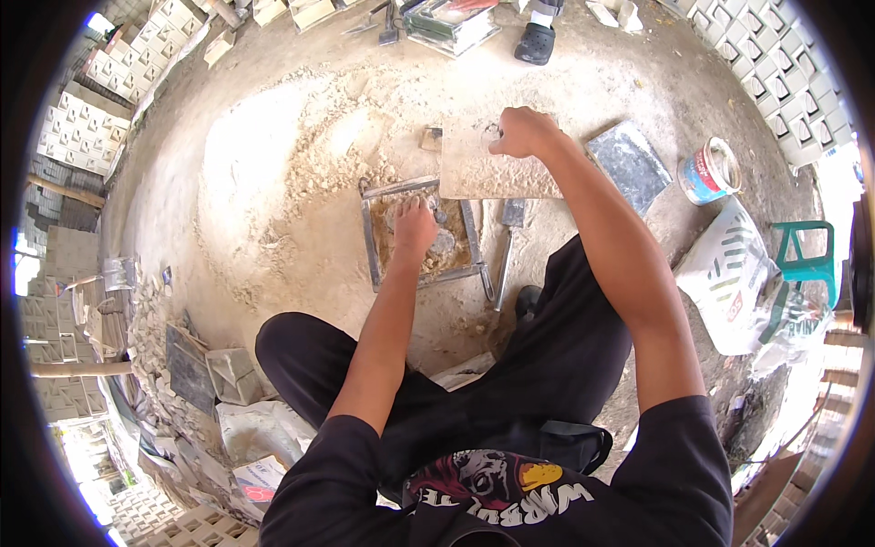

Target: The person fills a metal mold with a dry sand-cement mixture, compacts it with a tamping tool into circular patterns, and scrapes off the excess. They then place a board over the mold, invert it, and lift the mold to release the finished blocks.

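Note:
On the dusty ground in front of me lies a square grey frame mould (372,242), with brown sandy material and grey insert pieces (443,241) inside. My left hand (416,226) reaches into this mould, its fingertips bent down onto a grey piece. Off to the right, my right hand (529,133) is closed at the top of a flat beige board (478,169). A dark spot shows at its fingers, and the grip itself is partly hidden. The board's near edge overlaps the mould's far right corner. A trowel-like tool (512,213) with a long handle lies beside the mould.
Pale powder (273,150) is heaped left of the mould. To the right are a dark flat plate (631,162), a bucket (707,171), a white sack (734,273) and a green stool (807,260). Another person's shoe (535,44) stands at the back. Patterned blocks (775,73) are stacked around.

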A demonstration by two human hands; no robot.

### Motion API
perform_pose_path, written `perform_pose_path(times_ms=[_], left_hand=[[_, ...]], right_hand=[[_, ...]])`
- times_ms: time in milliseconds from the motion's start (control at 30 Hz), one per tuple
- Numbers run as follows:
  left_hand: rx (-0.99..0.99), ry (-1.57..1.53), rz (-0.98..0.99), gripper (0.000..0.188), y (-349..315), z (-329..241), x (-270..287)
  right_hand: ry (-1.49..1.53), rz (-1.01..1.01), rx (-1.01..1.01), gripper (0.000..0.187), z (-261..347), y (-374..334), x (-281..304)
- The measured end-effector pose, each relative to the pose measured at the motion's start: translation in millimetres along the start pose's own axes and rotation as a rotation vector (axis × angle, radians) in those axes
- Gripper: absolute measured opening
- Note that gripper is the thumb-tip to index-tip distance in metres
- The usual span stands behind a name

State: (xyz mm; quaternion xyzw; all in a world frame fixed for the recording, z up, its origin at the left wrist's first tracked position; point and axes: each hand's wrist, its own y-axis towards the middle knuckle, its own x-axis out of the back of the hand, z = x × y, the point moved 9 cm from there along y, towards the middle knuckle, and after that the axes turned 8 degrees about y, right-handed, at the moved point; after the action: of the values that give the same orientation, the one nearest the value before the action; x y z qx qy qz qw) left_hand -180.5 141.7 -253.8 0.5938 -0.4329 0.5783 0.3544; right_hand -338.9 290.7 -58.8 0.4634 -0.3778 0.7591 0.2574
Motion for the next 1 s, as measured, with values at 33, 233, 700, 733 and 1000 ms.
perform_pose_path(times_ms=[33, 233, 700, 733, 1000], left_hand=[[-0.051, 0.033, 0.034, 0.051, -2.7, -3.7, -3.3], [0.132, -0.050, -0.244, 0.058, -17.8, 39.1, 5.7], [-0.390, -0.003, -0.256, 0.063, -108.2, -55.7, -24.2], [-0.440, 0.024, -0.182, 0.063, -109.2, -60.3, -27.3], [-0.365, -0.031, -0.130, 0.067, -115.0, -25.5, -26.1]], right_hand=[[0.007, 0.000, 0.003, 0.045, 0.6, -1.1, 0.4], [0.000, -0.006, 0.004, 0.046, 3.3, -4.7, 1.6], [-0.030, -0.027, 0.001, 0.045, -3.4, -7.0, -1.0], [-0.030, -0.025, 0.001, 0.045, -4.3, -7.2, -1.1], [-0.028, -0.029, -0.006, 0.047, -4.6, -18.9, 1.9]])
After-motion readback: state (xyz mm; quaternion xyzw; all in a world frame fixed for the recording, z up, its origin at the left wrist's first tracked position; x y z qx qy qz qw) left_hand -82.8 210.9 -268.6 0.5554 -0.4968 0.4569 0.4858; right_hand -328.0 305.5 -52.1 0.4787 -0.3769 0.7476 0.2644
